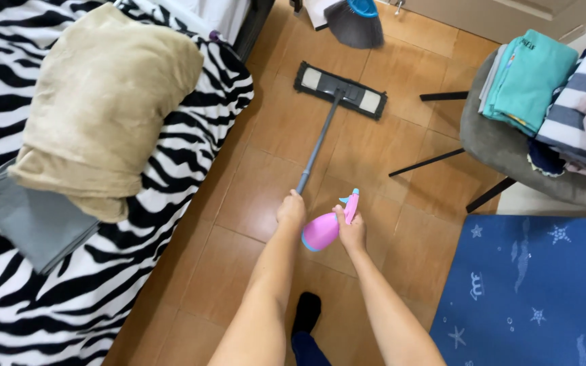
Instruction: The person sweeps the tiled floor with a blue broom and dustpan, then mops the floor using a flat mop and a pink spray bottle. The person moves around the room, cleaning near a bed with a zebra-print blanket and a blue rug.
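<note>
Mop (327,129) handle is gripped at its top end by left hand (291,210), head flat on floor; light, stiff. Pink spray bottle (323,229) (slick plastic, prob. light) is clasped at neck by right hand (351,232).

Zebra-striped black-and-white bedspread (191,129) at left, bearing a folded beige plush blanket (106,102) and a grey folded cloth (32,220). Grey broom head (354,24) up top. Folded clothes (534,78) on a grey chair (490,139). Blue star-patterned rug (530,285) at right.
</note>
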